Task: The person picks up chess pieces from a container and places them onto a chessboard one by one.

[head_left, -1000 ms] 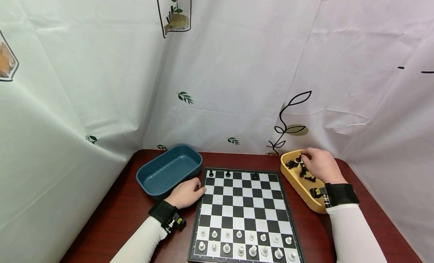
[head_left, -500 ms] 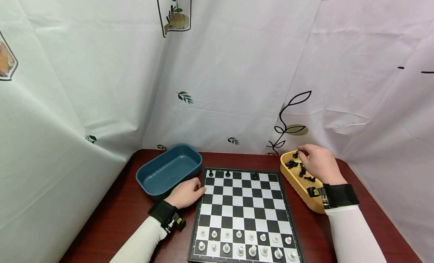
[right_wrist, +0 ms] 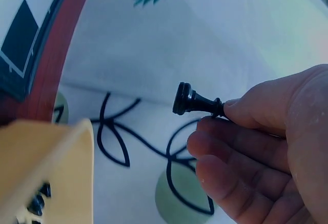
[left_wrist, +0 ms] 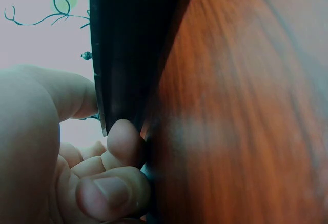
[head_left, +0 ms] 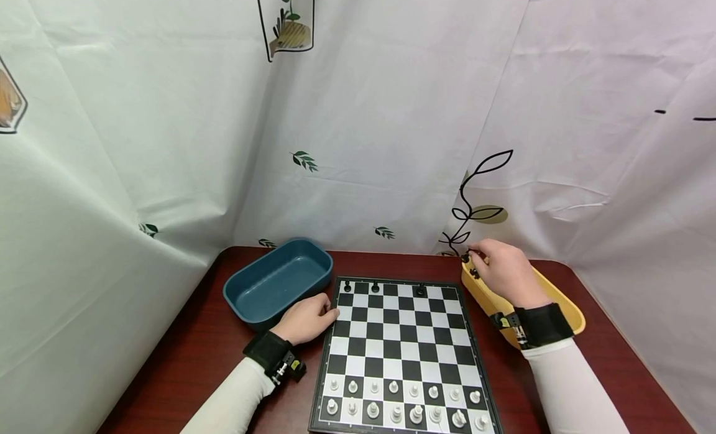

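By the yellow tray (head_left: 569, 309) we find, in the head view, the right hand (head_left: 506, 272) shifted nearer the chessboard (head_left: 399, 333), in the left wrist view the left hand (left_wrist: 82, 175) gripping its edge, in the right wrist view the former pinching a black piece (right_wrist: 201, 102), so picking seems done.
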`<state>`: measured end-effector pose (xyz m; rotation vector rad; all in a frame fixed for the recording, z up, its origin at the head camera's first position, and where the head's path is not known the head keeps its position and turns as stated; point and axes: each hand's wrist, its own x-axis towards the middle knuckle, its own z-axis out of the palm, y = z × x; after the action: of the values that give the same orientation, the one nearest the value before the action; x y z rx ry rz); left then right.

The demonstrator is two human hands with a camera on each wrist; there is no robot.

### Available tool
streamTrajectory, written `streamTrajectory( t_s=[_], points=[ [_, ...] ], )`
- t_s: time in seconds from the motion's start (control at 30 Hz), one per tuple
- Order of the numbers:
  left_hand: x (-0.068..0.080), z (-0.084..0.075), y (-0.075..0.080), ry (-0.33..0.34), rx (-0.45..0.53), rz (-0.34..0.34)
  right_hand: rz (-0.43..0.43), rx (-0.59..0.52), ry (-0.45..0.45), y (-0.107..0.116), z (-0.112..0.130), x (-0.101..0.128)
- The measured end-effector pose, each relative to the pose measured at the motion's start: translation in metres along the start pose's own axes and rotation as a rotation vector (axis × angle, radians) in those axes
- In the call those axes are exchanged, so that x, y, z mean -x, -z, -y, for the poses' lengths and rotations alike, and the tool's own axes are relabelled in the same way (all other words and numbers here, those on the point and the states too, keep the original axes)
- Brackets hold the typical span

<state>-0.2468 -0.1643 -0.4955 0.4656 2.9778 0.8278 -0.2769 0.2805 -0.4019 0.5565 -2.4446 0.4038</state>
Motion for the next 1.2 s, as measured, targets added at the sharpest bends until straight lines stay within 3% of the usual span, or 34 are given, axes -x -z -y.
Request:
streamTrajectory(
  t_s=[0.47, 0.77, 1.2],
  points=[
    [-0.001, 0.001, 0.0, 0.005, 0.006, 0.01, 0.017, -0.036, 0.099, -0.024, 0.033, -0.004],
    [0.0, 0.0, 0.001, 0.008, 0.014, 0.005, 0.11, -0.132, 0.139, -0.045, 0.053, -0.003],
    [0.0, 0.0, 0.0, 0.008, 0.005, 0.0, 0.182, -0.099, 0.17, -0.074, 0.066, 0.001]
  ],
)
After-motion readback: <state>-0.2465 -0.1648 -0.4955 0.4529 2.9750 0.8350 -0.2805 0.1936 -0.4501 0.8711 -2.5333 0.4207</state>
